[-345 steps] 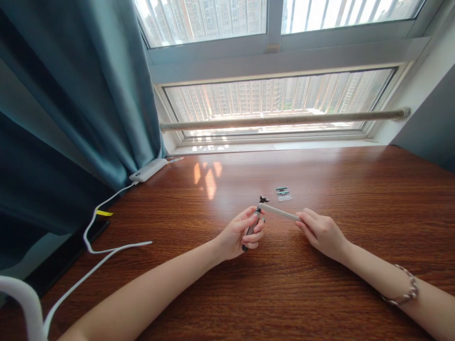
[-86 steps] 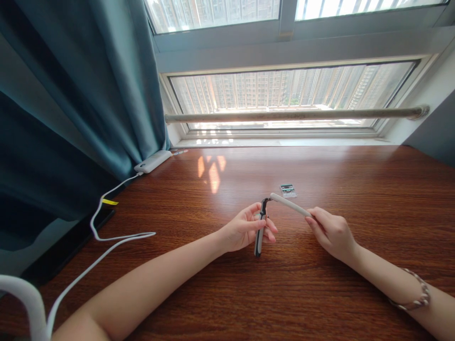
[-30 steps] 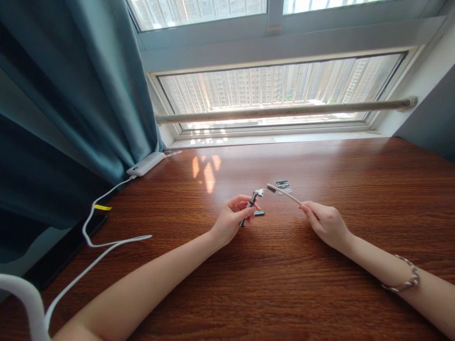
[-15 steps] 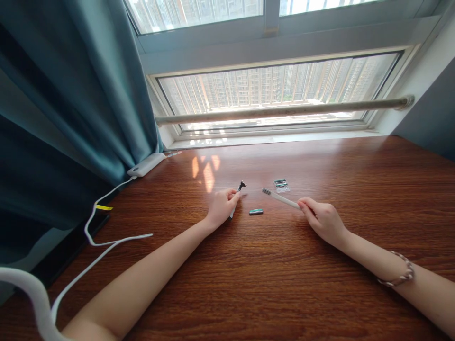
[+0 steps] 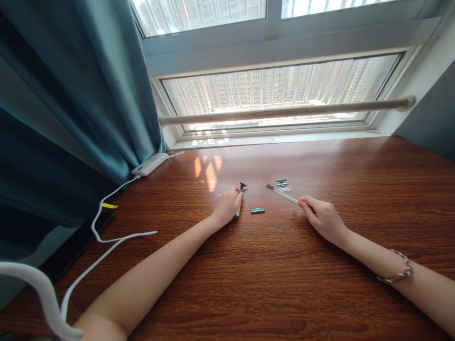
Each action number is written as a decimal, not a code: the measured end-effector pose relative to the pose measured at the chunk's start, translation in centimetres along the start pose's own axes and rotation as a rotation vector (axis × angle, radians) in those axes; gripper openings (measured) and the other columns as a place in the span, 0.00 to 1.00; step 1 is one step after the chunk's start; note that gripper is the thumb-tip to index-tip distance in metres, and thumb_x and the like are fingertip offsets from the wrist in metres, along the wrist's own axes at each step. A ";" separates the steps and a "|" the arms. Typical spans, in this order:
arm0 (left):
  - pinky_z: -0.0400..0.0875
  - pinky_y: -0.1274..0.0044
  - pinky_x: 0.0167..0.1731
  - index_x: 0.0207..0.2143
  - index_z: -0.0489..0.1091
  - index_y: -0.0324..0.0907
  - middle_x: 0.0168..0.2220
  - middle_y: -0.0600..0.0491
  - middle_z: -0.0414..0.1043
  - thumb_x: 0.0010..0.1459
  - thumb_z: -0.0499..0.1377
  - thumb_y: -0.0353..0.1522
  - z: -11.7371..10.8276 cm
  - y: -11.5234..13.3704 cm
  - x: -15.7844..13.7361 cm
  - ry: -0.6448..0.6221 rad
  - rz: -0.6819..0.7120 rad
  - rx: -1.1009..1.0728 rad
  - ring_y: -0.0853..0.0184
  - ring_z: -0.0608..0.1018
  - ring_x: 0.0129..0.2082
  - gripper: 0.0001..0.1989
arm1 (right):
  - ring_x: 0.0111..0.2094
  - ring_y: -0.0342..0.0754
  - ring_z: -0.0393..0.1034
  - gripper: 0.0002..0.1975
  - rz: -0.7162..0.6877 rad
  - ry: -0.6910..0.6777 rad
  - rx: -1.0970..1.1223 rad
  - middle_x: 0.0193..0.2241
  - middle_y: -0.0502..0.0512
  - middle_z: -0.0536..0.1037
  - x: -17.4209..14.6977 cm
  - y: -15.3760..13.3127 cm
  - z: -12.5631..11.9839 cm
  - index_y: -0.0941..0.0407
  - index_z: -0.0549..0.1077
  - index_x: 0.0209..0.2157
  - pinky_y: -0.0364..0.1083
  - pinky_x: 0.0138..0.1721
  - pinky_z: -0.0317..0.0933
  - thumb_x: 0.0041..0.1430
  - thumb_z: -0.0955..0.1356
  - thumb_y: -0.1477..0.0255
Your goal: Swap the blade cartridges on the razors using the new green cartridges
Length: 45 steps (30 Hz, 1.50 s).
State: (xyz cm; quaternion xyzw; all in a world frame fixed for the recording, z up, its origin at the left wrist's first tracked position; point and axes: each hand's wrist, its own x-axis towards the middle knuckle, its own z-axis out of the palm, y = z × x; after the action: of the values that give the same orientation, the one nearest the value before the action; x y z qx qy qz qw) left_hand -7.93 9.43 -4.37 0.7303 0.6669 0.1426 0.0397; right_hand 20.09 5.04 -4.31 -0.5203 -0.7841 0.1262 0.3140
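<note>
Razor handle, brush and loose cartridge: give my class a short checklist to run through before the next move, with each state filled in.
1. Left hand holding the razor handle: ok, held near its top.
2. Right hand free: not ok, it holds the brush by the end away from the bristles.
3. Loose cartridge apart from both hands: ok, it lies on the table between them.
4. Razor handle fully resting on the table: cannot tell from this angle.
5. Cartridge blades clean: cannot tell, too small.
</note>
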 end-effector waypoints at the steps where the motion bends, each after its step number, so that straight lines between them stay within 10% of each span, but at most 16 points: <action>1: 0.61 0.75 0.30 0.40 0.65 0.41 0.30 0.48 0.73 0.58 0.45 0.40 0.0 0.0 0.0 -0.002 0.001 0.007 0.60 0.75 0.32 0.16 | 0.21 0.41 0.59 0.11 -0.003 -0.002 0.006 0.19 0.47 0.66 0.0 0.0 0.0 0.55 0.67 0.33 0.40 0.26 0.49 0.60 0.57 0.66; 22: 0.59 0.79 0.27 0.44 0.66 0.43 0.20 0.55 0.68 0.58 0.44 0.42 -2.5 2.3 -2.7 0.111 0.093 -0.266 0.69 0.71 0.23 0.19 | 0.14 0.38 0.47 0.13 0.189 -0.052 0.575 0.16 0.43 0.55 0.1 -3.6 0.2 0.56 0.56 0.28 0.39 0.15 0.45 0.59 0.54 0.61; 29: 0.65 0.79 0.28 0.37 0.68 0.37 0.29 0.49 0.70 0.54 0.50 0.43 -3.3 6.8 -6.5 -0.340 0.192 -1.185 0.69 0.72 0.27 0.19 | 0.13 0.36 0.50 0.14 0.244 -0.371 1.018 0.18 0.42 0.57 -1.7 -10.7 3.8 0.55 0.54 0.29 0.37 0.12 0.49 0.58 0.56 0.59; 32: 0.67 0.76 0.29 0.30 0.69 0.36 0.31 0.47 0.71 0.55 0.50 0.42 -4.1 6.5 -6.5 -0.318 0.039 -1.385 0.67 0.73 0.28 0.18 | 0.19 0.40 0.61 0.11 0.053 -0.412 0.856 0.21 0.47 0.65 -0.6 -11.0 4.3 0.56 0.58 0.30 0.40 0.20 0.58 0.59 0.57 0.63; 35: 0.67 0.75 0.39 0.22 0.66 0.35 0.37 0.46 0.70 0.55 0.51 0.38 -5.0 5.2 -5.6 -0.023 0.009 -1.521 0.66 0.73 0.37 0.16 | 0.28 0.41 0.63 0.08 -0.265 -0.259 0.356 0.26 0.50 0.68 1.6 -9.1 4.2 0.57 0.65 0.29 0.42 0.31 0.59 0.58 0.60 0.68; 37: 0.67 0.75 0.38 0.22 0.66 0.35 0.35 0.48 0.70 0.55 0.51 0.37 -5.4 4.4 -5.1 0.086 -0.011 -1.554 0.68 0.73 0.36 0.15 | 0.32 0.44 0.63 0.06 -0.234 -0.163 0.262 0.30 0.54 0.68 2.8 -7.3 4.3 0.58 0.67 0.31 0.45 0.35 0.58 0.57 0.61 0.71; 45: 0.47 0.84 0.12 0.27 0.62 0.38 0.17 0.58 0.62 0.55 0.50 0.39 -4.1 4.3 -4.9 -0.295 -0.131 -1.648 0.81 0.55 0.10 0.13 | 0.35 0.46 0.60 0.06 -0.250 -0.158 0.093 0.32 0.54 0.67 3.2 -4.8 5.8 0.57 0.69 0.33 0.46 0.38 0.57 0.53 0.65 0.70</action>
State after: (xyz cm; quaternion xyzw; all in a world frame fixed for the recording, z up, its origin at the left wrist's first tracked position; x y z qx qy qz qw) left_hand -5.17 3.60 -0.16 0.4385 0.3784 0.4847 0.6554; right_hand 12.09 6.64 -5.15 -0.3919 -0.8584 0.1629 0.2882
